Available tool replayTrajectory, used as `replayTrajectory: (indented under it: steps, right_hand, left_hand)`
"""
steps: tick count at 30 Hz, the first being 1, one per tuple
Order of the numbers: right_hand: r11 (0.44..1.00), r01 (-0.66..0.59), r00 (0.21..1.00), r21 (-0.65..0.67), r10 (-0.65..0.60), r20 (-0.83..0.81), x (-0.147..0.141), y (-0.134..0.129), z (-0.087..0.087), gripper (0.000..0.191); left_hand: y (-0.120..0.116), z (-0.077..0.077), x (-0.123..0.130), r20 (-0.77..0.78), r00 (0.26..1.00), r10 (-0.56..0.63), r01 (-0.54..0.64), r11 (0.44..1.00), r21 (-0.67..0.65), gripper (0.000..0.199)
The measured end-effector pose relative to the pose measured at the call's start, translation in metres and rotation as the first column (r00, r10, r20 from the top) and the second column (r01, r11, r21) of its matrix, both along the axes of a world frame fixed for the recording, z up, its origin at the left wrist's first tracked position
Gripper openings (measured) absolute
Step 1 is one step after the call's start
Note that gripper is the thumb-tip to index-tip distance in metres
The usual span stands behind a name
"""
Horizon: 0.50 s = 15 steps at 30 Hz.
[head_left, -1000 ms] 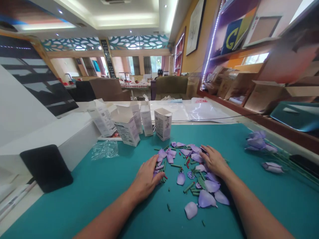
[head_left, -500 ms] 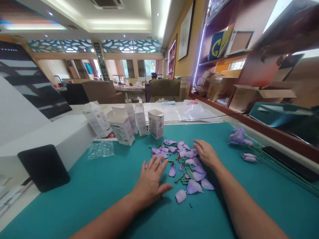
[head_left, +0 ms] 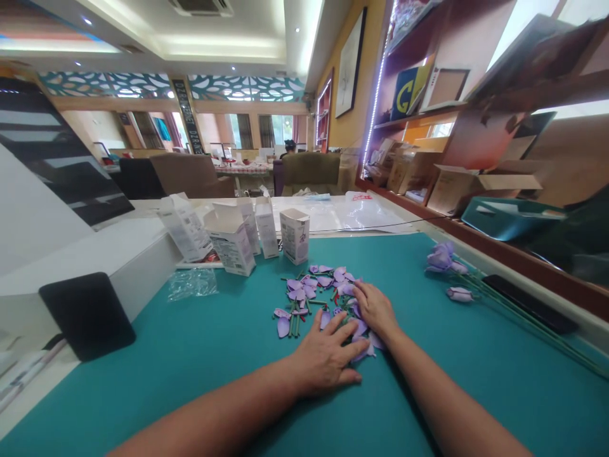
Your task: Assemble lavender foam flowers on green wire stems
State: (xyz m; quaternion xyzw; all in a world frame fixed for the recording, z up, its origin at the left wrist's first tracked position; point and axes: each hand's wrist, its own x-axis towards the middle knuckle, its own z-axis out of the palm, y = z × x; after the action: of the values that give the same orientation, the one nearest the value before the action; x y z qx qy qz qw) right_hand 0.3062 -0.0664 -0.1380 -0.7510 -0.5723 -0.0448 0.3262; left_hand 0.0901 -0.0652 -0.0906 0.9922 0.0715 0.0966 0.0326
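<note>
Purple petal pieces (head_left: 295,290) and short green stem pieces (head_left: 294,320) lie in a loose pile on the teal mat (head_left: 214,368). My left hand (head_left: 328,352) rests over the near side of the pile, fingers spread and covering some petals. At the pile's right side, my right hand (head_left: 375,309) touches petals with its fingers stretched out. Nothing is gripped in either hand. Some pieces beneath and between the hands are hidden. A few small red bits show among the petals.
Several opened white cartons (head_left: 231,244) and a clear plastic bag (head_left: 193,284) stand or lie at the back left. A black tablet-like panel (head_left: 87,316) leans on a white box (head_left: 143,254). Purple flowers (head_left: 440,257) on long stems lie right, beside a dark long object (head_left: 528,303).
My left hand has moved right over the near petals, uncovering petals and stems at the left. My right hand has shifted inward, and the pile is more gathered. The view has turned slightly.
</note>
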Motion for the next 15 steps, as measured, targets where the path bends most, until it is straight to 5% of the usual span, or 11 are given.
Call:
replayTrajectory:
  steps: [8,15]
  right_hand:
    - [0.997,0.066,0.998,0.028,-0.066,-0.011,-0.049,0.013,0.004,0.04]
    - [0.992,0.017,0.998,0.128,-0.008,-0.069,-0.01,0.014,0.011,0.048]
  left_hand:
    - [0.015,0.006,-0.024,0.01,0.996,0.093,-0.093,0.995,0.018,0.048]
    - [0.036,0.022,-0.052,-0.01,0.976,0.217,-0.216,0.966,-0.139,0.064]
